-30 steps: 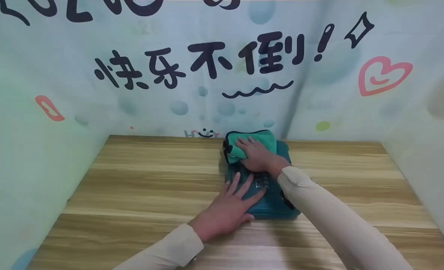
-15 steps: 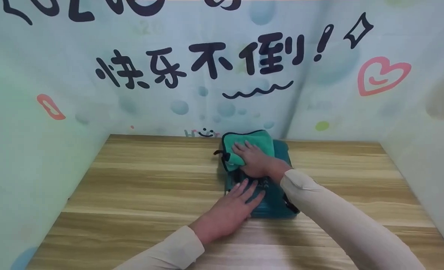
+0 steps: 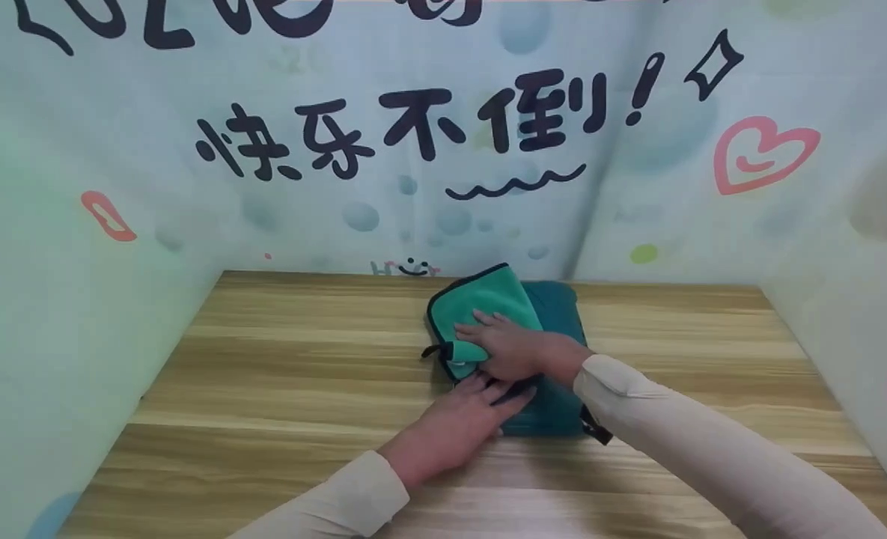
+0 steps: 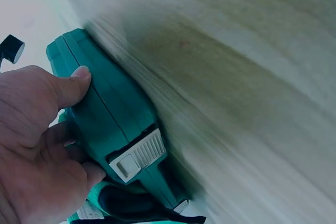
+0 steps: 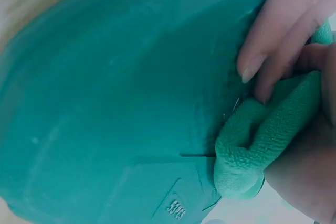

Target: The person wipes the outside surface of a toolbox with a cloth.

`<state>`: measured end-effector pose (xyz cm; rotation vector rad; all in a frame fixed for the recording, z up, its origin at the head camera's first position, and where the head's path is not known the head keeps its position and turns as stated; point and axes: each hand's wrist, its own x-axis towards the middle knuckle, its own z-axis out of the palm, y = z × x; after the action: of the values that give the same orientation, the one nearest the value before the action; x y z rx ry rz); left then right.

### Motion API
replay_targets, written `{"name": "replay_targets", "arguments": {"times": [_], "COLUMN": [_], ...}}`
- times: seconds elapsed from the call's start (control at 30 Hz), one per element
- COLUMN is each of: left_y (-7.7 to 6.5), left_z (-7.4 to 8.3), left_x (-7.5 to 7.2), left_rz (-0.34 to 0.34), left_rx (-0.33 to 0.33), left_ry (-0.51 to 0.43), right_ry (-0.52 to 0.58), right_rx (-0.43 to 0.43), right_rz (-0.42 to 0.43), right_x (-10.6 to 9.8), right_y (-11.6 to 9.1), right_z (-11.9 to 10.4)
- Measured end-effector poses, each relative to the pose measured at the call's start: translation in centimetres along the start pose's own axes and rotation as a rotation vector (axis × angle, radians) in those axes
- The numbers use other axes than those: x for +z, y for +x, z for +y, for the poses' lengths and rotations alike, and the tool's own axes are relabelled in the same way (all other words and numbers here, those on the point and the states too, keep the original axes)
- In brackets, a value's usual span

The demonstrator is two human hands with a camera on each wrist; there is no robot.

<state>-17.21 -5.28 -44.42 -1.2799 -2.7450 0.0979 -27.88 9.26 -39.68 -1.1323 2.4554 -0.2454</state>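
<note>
A teal hard plastic tool case lies flat on the table. My right hand presses a green cloth with black edging onto the lid, its fingers straight and spread. Part of the cloth is rolled up beside that hand, and it bunches in a thick fold in the right wrist view. My left hand rests on the near left part of the case, fingers extended over the lid. In the left wrist view its thumb lies against the case's side wall, above a grey latch.
The wood-grain table meets a printed fabric backdrop just behind the case. Fabric walls also stand on the left and right. A black piece sticks out at the case's right side, close to my right sleeve.
My right hand has drawn the cloth nearer along the lid, toward my left hand. The cloth has turned and hangs further over the left edge. My left hand stays on the case.
</note>
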Motion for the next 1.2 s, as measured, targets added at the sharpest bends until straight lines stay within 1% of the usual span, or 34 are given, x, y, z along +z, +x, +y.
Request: {"name": "replay_targets", "arguments": {"times": [0.03, 0.1, 0.2, 0.27, 0.33, 0.43, 0.5, 0.57, 0.67, 0.77, 0.87, 1.07, 1.2], "left_y": [0.0, 0.0, 0.0, 0.1, 0.1, 0.2, 0.2, 0.3, 0.2, 0.2, 0.2, 0.3, 0.3], "left_z": [0.0, -0.1, -0.2, -0.3, -0.3, -0.3, -0.3, -0.3, -0.4, -0.5, -0.5, -0.4, -0.4], "left_x": [0.0, -0.1, -0.2, -0.2, -0.3, -0.3, -0.3, -0.5, -0.7, -0.9, -1.0, -0.7, -0.6], "left_rz": [-0.005, -0.021, -0.055, -0.066, -0.068, -0.069, -0.075, -0.083, -0.09, -0.084, -0.074, -0.072, -0.077], "left_rx": [0.002, -0.005, -0.034, -0.052, -0.066, -0.082, -0.09, -0.094, -0.093, -0.088, -0.088, -0.097, -0.099], "left_ry": [-0.002, -0.039, -0.131, -0.172, -0.194, -0.206, -0.218, -0.234, -0.247, -0.245, -0.244, -0.249, -0.251], "right_ry": [0.022, 0.07, 0.138, 0.167, 0.185, 0.203, 0.213, 0.225, 0.23, 0.216, 0.2, 0.193, 0.166], "right_rx": [0.004, 0.021, 0.019, 0.007, -0.01, -0.005, -0.004, -0.015, -0.065, -0.112, -0.136, -0.109, -0.086], "right_rz": [-0.007, -0.016, -0.019, -0.026, -0.034, -0.044, -0.036, -0.015, 0.038, 0.086, 0.121, 0.184, 0.247], "right_x": [0.0, 0.0, 0.1, 0.1, 0.1, 0.0, 0.1, 0.4, 0.8, 1.1, 1.1, 0.8, 0.4], "right_y": [-0.1, -0.4, -0.8, -1.1, -1.4, -1.7, -1.9, -2.1, -2.2, -2.0, -1.8, -1.8, -1.8], "right_z": [0.0, 0.1, 0.2, 0.4, 0.5, 0.5, 0.5, 0.7, 1.1, 1.6, 2.3, 4.2, 5.9]}}
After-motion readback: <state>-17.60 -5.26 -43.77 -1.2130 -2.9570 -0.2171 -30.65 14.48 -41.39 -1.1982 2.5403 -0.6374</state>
